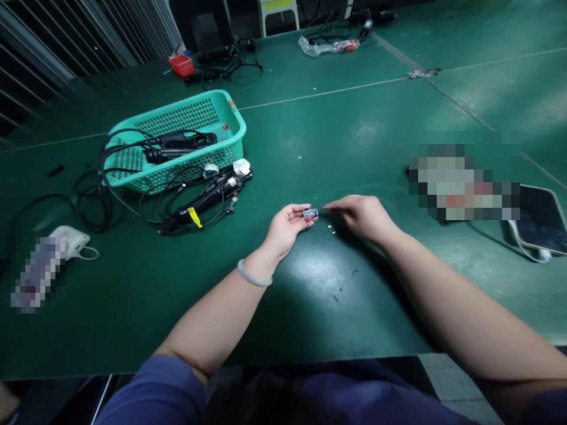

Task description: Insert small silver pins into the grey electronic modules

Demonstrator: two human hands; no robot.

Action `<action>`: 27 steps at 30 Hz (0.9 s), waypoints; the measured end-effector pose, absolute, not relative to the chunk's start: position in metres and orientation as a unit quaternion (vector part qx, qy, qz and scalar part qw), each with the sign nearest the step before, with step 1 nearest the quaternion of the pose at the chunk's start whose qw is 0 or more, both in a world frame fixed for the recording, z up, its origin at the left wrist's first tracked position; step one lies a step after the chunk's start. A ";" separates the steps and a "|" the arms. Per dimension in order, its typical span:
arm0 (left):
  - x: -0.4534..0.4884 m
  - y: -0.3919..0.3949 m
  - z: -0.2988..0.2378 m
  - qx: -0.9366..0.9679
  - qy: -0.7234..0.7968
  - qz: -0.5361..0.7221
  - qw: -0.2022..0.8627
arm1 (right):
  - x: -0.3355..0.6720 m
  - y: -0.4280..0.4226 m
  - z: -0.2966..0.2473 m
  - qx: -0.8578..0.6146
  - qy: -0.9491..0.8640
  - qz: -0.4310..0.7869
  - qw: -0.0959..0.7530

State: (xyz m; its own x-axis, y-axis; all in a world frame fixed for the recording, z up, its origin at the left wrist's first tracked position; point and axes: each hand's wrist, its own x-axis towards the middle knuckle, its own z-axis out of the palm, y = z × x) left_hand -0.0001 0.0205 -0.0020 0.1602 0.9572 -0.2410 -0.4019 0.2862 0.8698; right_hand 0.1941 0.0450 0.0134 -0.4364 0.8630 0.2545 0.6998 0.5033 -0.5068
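Between the thumb and fingers of my left hand [286, 230] is a small dark piece with pale, shiny markings [310, 213]; its kind is too small to make out. Just to the right of it, my right hand [361, 215] hovers with its index finger reaching toward the piece. The right fingertips look pinched together, and whether anything is between them cannot be seen. On the green table [266, 330] below the hands lies a tiny white-edged dark rectangle [331, 229]. A pale bangle [254, 275] circles my left wrist.
A turquoise basket [234, 139] holds black corded tools. Another black tool with a yellow tag [195, 217] lies before it among cables. Far left is a white device [73, 242]; at right, a phone [538, 218] on a white cable. A red box [181, 66] stands at the back.
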 end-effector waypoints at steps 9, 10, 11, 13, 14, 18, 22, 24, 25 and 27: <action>0.000 0.021 -0.003 0.333 0.419 0.493 0.686 | 0.190 0.029 0.023 -0.553 -0.818 0.144 0.061; 0.000 0.021 -0.003 0.334 0.420 0.493 0.685 | 0.187 0.028 0.022 -0.547 -0.825 0.136 0.046; 0.000 0.021 -0.003 0.336 0.420 0.493 0.684 | 0.185 0.027 0.019 -0.538 -0.833 0.126 0.041; 0.000 0.021 -0.003 0.338 0.419 0.493 0.683 | 0.182 0.028 0.016 -0.518 -0.847 0.108 0.042; 0.000 0.021 -0.003 0.338 0.419 0.493 0.683 | 0.181 0.028 0.015 -0.509 -0.853 0.103 0.044; 0.000 0.021 -0.002 0.336 0.418 0.493 0.685 | 0.180 0.031 0.014 -0.486 -0.868 0.091 0.042; 0.001 0.020 -0.002 0.334 0.419 0.493 0.686 | 0.180 0.031 0.015 -0.479 -0.875 0.060 0.031; 0.001 0.020 -0.002 0.334 0.420 0.492 0.686 | 0.180 0.031 0.016 -0.478 -0.875 0.065 0.038; 0.001 0.020 -0.002 0.334 0.421 0.492 0.685 | 0.181 0.030 0.017 -0.478 -0.874 0.073 0.046; 0.001 0.020 -0.002 0.335 0.422 0.491 0.684 | 0.181 0.029 0.018 -0.480 -0.870 0.093 0.065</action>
State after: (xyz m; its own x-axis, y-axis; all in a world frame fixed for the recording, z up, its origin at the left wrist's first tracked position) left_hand 0.0010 0.0204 -0.0021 0.1601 0.9553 -0.2485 -0.3893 0.2925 0.8735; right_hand 0.1806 0.0292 0.0177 -0.5305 0.8474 0.0233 0.8233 0.5216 -0.2239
